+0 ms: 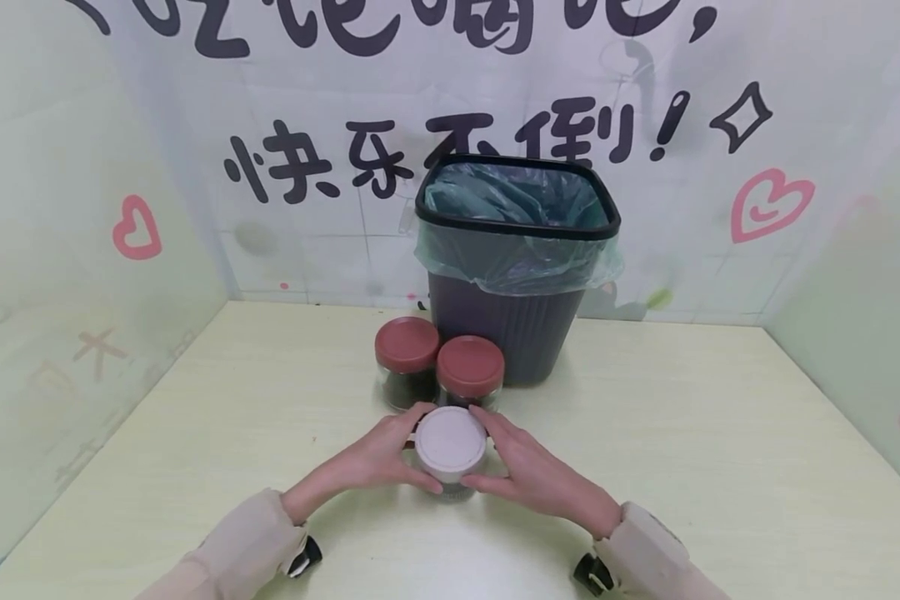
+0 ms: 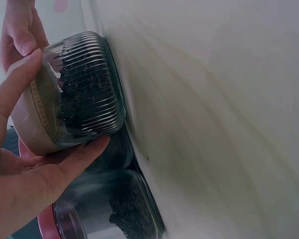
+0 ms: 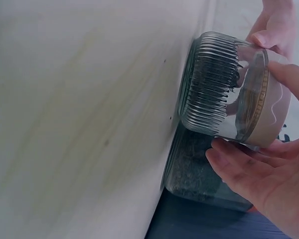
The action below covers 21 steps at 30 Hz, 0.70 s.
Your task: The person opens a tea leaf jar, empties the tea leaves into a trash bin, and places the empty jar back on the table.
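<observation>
A ribbed glass jar with a pale lid (image 1: 451,440) stands upright on the table, held between both hands. Dark dried contents (image 2: 84,89) fill much of it, seen through the ribbed wall in the left wrist view. My left hand (image 1: 382,454) grips the jar from the left, thumb at the near side and fingers round the far side. From the right, my right hand (image 1: 528,471) grips it the same way, its thumb near the lid's edge (image 3: 271,107). Right behind it stand two glass jars with red lids, a left one (image 1: 407,345) and a right one (image 1: 470,367).
A dark bin (image 1: 502,321) with a black rim and a greenish plastic liner stands behind the red-lidded jars. Printed cloth walls (image 1: 307,250) enclose the pale table (image 1: 690,467) at the back and both sides.
</observation>
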{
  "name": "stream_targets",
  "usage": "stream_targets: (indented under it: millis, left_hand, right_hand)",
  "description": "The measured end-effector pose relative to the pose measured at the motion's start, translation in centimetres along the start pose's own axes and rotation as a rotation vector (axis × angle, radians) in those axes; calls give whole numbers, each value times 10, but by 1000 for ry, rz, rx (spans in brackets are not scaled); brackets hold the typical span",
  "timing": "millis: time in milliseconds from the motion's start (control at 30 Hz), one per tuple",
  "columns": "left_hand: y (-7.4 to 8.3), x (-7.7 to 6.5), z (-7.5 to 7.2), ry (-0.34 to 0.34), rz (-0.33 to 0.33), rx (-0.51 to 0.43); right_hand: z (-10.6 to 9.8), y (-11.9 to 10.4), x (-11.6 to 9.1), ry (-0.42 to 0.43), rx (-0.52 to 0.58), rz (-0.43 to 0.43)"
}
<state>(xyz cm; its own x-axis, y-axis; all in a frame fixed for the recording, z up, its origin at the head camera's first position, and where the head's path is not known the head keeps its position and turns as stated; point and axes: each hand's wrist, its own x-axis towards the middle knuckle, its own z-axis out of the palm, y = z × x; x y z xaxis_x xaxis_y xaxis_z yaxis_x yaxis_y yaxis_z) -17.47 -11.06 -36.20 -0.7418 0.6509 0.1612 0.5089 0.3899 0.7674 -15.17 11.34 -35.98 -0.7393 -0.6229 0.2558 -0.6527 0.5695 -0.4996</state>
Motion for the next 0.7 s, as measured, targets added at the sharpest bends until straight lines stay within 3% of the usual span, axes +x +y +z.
stream_targets:
  millis: [167, 700]
  left_hand:
    - [2, 5, 7, -16, 35, 5]
    - [12, 21, 27, -27, 64, 94]
  right_hand:
    - [-2, 1, -4, 28, -10, 1]
    - [-4, 4, -10, 153, -114, -38]
